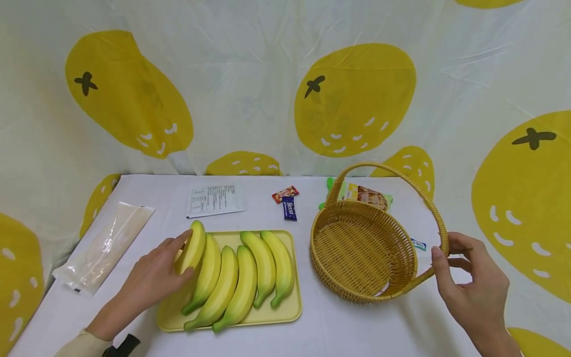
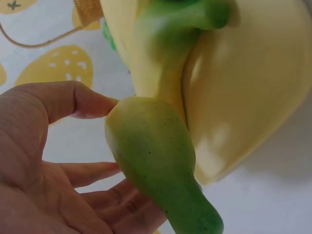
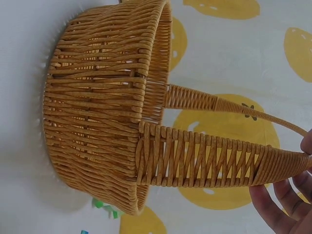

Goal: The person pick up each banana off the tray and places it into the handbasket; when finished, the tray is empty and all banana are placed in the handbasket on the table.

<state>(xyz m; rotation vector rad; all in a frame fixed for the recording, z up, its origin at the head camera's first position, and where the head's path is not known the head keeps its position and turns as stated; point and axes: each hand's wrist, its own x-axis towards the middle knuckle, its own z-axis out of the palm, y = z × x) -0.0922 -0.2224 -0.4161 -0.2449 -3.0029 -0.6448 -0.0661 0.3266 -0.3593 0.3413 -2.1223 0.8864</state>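
Observation:
My left hand (image 1: 149,272) grips a yellow banana (image 1: 194,248) over the left end of a pale yellow tray (image 1: 286,313). In the left wrist view, thumb and fingers pinch this banana (image 2: 151,146) on either side, its green stem end towards the camera. Several more bananas (image 1: 241,287) lie side by side on the tray, some stems overhanging its near edge. Right of the tray stands a round wicker basket (image 1: 327,277) with nothing inside. Its tall arched handle (image 1: 412,183) is held on the right side by my right hand (image 1: 477,282), thumb opposite fingers.
A clear packet of pale contents (image 1: 104,248) lies at the left. Behind the tray are a printed white packet (image 1: 217,200), a red snack (image 1: 285,194) and a blue snack (image 1: 289,208). A green food package (image 1: 368,196) and a small blue-white packet (image 1: 418,244) lie by the basket.

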